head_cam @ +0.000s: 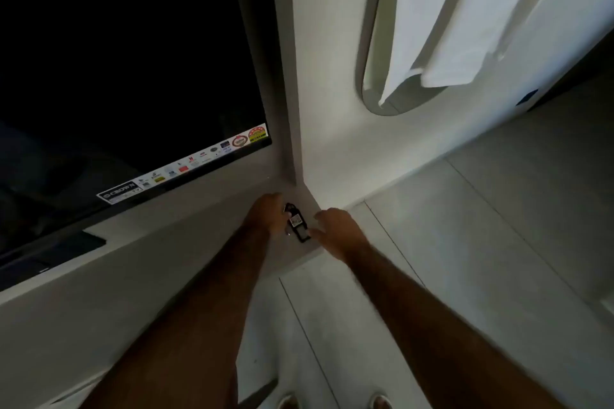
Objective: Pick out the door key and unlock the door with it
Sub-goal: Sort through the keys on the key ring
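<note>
A pale shelf (186,242) under a dark TV (116,76) is carrying the key bunch (296,224), lying between both hands. The left hand (269,214) is closing on it; the right hand (337,229) is hovering loosely spread. Picking out the door key seems next; no door is visible.

1. You are standing in a home or rented room: a dark television (126,70) with brand stickers is sitting above a pale counter (99,276).
2. An oval mirror (375,76) is hanging on the white wall.
3. Large pale floor tiles (465,226) are showing below.
</note>
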A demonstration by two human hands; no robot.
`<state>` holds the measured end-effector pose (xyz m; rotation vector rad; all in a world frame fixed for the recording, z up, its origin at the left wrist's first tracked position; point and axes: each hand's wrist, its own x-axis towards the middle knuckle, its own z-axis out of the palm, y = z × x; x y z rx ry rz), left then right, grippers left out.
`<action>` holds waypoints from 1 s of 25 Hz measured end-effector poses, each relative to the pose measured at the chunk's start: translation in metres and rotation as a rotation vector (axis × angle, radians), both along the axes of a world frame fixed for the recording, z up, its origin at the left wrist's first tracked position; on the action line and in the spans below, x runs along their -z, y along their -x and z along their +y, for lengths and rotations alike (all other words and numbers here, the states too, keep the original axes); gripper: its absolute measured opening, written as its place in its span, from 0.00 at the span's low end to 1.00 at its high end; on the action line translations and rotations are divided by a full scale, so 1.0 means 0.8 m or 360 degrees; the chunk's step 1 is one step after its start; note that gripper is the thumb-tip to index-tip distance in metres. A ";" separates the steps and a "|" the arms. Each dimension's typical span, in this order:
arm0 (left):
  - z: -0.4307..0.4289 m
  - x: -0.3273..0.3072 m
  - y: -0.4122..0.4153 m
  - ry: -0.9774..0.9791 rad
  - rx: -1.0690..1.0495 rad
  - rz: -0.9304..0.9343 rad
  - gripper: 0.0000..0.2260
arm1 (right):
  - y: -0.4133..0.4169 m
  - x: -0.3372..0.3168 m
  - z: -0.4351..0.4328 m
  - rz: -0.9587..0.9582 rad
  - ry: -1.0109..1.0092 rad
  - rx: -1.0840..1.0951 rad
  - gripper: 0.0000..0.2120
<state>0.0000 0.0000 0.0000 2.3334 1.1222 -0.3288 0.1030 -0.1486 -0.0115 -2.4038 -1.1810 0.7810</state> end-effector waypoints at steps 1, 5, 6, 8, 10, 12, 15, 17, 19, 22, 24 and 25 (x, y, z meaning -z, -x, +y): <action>0.001 0.008 -0.001 0.0003 0.0004 -0.0012 0.19 | 0.007 0.008 0.009 0.0034 -0.0018 0.0041 0.18; 0.000 0.034 -0.001 0.0082 -0.0024 -0.0141 0.19 | 0.028 0.033 0.033 0.0053 -0.0052 0.0210 0.12; 0.001 0.037 -0.001 0.0118 -0.0036 -0.0178 0.19 | 0.029 0.033 0.037 0.0092 -0.0064 0.0296 0.11; 0.007 0.043 -0.001 0.0193 -0.0103 -0.0232 0.17 | 0.025 0.035 0.043 0.0191 -0.0085 0.0463 0.07; 0.011 0.045 0.001 0.0271 -0.0178 -0.0250 0.14 | 0.022 0.034 0.043 0.0334 -0.0074 0.0547 0.06; 0.014 0.036 0.003 0.0350 -0.0208 -0.0294 0.14 | 0.017 0.023 0.036 0.0576 -0.0127 0.0680 0.08; 0.015 0.016 -0.002 0.0524 -0.0290 -0.0442 0.15 | 0.005 -0.004 0.023 0.0914 -0.0247 0.0874 0.11; 0.013 -0.003 -0.010 0.0585 -0.0301 -0.0531 0.14 | -0.005 -0.027 0.017 0.0936 -0.0291 0.0890 0.10; 0.005 -0.030 -0.016 0.0635 -0.0249 -0.0620 0.10 | -0.012 -0.058 0.006 0.0900 -0.0318 0.0899 0.10; -0.012 -0.082 -0.037 0.0706 -0.0129 -0.0742 0.04 | -0.031 -0.107 -0.011 0.0789 -0.0399 0.0880 0.10; -0.035 -0.132 -0.070 0.0671 -0.0007 -0.0856 0.05 | -0.063 -0.153 -0.039 0.0740 -0.0519 0.0941 0.10; -0.054 -0.168 -0.093 0.0669 0.0065 -0.0932 0.06 | -0.086 -0.183 -0.060 0.0680 -0.0573 0.0958 0.10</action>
